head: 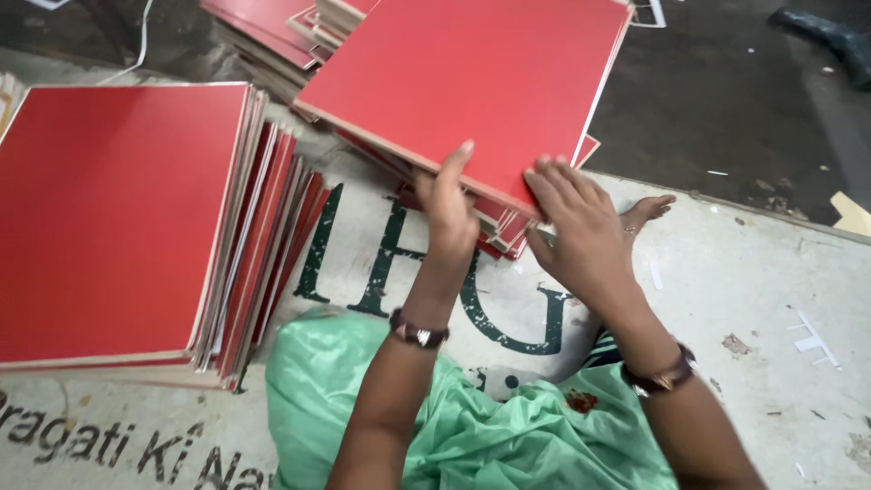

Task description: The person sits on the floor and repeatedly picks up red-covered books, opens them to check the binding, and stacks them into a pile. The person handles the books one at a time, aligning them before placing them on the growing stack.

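Observation:
A stack of red square boards (472,82) lies tilted ahead of me, its near edge raised. My left hand (449,204) grips that near edge, fingers curled under and thumb on top. At the stack's near right corner my right hand (581,227) has its fingers over the top board. More red boards (494,231) lie beneath the lifted ones. Both wrists wear dark bangles.
A tall pile of red boards (118,218) sits at the left on a white printed sheet (744,290). Green cloth (472,426) covers my lap and a bare foot (646,211) shows past my right hand. More boards (272,27) lie behind on the dark floor (726,100).

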Motion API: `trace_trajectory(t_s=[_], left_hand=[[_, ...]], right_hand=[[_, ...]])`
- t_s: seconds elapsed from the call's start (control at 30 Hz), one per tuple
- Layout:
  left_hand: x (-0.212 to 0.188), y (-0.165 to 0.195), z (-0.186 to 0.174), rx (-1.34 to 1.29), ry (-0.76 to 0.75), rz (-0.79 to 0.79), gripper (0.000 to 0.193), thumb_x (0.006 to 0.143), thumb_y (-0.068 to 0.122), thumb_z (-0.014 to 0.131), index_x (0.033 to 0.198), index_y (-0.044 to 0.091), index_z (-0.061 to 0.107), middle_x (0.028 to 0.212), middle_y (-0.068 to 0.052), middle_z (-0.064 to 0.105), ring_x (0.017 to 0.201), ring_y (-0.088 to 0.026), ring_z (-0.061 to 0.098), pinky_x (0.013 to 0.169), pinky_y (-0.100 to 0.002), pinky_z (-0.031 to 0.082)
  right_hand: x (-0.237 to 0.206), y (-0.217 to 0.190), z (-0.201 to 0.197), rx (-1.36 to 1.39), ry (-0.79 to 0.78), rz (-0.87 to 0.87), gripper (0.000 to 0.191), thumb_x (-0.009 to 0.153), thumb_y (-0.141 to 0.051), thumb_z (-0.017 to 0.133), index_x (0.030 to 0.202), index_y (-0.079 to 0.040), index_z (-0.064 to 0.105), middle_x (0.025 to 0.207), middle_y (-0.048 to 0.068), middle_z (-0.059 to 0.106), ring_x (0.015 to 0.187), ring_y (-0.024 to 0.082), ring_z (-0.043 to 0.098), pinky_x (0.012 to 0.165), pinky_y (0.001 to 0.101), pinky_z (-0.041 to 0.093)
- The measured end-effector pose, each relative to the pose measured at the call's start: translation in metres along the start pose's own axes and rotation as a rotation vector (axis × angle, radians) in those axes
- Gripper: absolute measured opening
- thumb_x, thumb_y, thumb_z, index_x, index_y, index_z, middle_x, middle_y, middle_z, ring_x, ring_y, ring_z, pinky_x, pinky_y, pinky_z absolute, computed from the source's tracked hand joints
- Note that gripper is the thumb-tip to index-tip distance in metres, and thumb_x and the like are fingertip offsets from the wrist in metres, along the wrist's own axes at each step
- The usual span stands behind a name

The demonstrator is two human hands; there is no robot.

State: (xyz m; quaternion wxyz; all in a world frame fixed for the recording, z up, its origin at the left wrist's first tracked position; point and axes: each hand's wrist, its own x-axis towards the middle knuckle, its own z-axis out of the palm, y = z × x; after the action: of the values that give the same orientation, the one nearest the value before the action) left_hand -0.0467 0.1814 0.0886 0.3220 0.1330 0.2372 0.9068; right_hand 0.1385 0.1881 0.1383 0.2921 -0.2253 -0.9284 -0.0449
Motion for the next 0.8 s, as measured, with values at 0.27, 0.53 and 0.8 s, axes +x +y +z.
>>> trace_trajectory(t_s=[0.27,0.53,0.8], left_hand=[[-0.083,0.029,-0.055,0.070,0.058,-0.127,0.063,0.083,-0.001,0.073,0.142,-0.001,0.050,0.126,-0.009,0.063,0.114,-0.021,0.062,0.098,-0.036,0.051],[-0.179,0.033,-0.167,0.086,0.165,-0.446,0.054,0.088,0.002,0.073,0.137,-0.006,0.051,0.119,-0.017,0.066,0.109,-0.031,0.065,0.095,-0.048,0.053],[-0.278,-0.047,-0.154,-0.507,-0.030,-1.042,0.076,0.086,0.038,0.078,0.149,0.008,0.046,0.148,-0.008,0.054,0.136,-0.028,0.053,0.118,-0.048,0.045]], right_hand=[[-0.029,0.090,0.088,1.915,0.345,1.074,0.055,0.100,-0.035,0.057,0.142,0.001,0.052,0.141,0.017,0.058,0.124,0.032,0.058,0.100,0.0503,0.051],[-0.063,0.031,0.065,1.451,0.583,0.977,0.063,0.082,-0.006,0.075,0.138,-0.001,0.046,0.119,0.010,0.066,0.109,0.022,0.066,0.099,0.0358,0.056],[-0.030,-0.036,-0.092,0.776,0.171,0.615,0.056,0.082,-0.010,0.082,0.126,0.003,0.050,0.114,0.017,0.068,0.099,0.021,0.072,0.086,0.0345,0.063]])
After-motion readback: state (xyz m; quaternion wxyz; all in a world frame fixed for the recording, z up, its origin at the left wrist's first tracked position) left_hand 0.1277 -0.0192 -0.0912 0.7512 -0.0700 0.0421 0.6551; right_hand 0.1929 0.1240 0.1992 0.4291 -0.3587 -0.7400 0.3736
